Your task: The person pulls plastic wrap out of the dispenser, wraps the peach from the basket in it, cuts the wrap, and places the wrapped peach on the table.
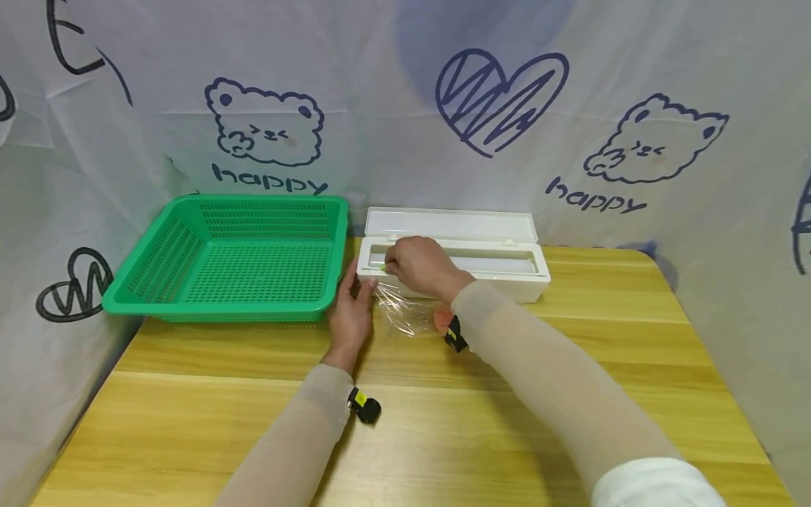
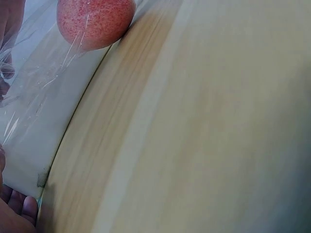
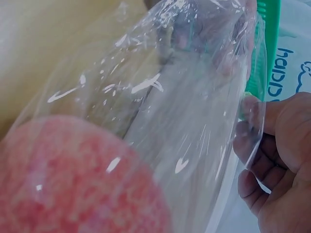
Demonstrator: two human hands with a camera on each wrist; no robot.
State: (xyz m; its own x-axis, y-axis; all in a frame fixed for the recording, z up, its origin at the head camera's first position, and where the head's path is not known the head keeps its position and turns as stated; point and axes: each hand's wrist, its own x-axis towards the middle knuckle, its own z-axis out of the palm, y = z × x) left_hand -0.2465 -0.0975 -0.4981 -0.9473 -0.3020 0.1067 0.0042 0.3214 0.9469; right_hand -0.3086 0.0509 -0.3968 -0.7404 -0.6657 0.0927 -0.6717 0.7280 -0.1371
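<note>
A white cling film dispenser (image 1: 500, 287) stands at the back of the table, its lid (image 1: 450, 222) raised and a pale roll (image 1: 500, 265) inside. My left hand (image 1: 351, 317) grips its left end, thumb at the front. Near that end, my right hand (image 1: 418, 264) pinches a small green slider (image 3: 248, 94) on the front edge. Clear cling film (image 1: 402, 313) hangs down the dispenser's front, crumpled and glossy. A red mottled round fruit (image 2: 97, 22), like an apple, lies close before the dispenser, with film over it; my right forearm partly hides it in the head view.
A green plastic basket (image 1: 222, 308) stands left of the dispenser, close beside my left hand. Behind both hangs a white cloth (image 1: 380, 141) with drawings. The wooden table (image 1: 456, 436) stretches toward me under my forearms.
</note>
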